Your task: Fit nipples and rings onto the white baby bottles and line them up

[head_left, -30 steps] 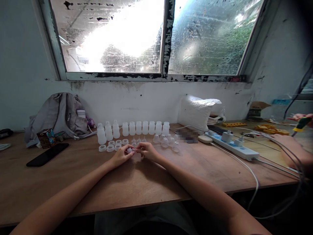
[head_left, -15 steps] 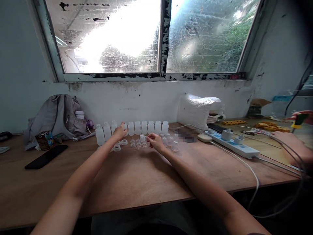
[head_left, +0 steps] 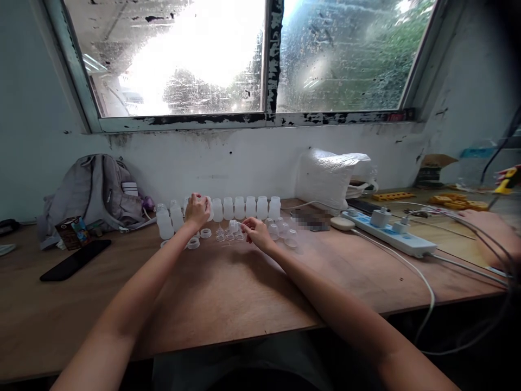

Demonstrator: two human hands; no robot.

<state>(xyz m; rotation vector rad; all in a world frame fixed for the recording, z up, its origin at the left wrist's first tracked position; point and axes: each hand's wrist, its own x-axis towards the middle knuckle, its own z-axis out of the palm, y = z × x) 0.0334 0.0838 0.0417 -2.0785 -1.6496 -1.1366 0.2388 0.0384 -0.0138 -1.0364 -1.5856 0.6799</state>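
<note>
A row of small white plastic bottles (head_left: 245, 207) stands along the back of the wooden table (head_left: 228, 293). My left hand (head_left: 198, 210) is closed around one bottle at the left part of that row. My right hand (head_left: 254, 232) pinches a small clear nipple piece (head_left: 234, 226) just in front of the row. White rings (head_left: 205, 233) and clear caps (head_left: 285, 232) lie in front of the bottles, between and beside my hands.
A grey backpack (head_left: 95, 193), a small carton (head_left: 68, 231) and a black phone (head_left: 75, 259) sit at the left. A white bag (head_left: 331, 178), a power strip (head_left: 396, 232) with cables and yellow parts (head_left: 456, 203) lie right, where another person's hand (head_left: 490, 234) rests.
My hands separated from the middle of the table. The left reached back and closed on a bottle in the row; the right moved forward holding the clear piece.
</note>
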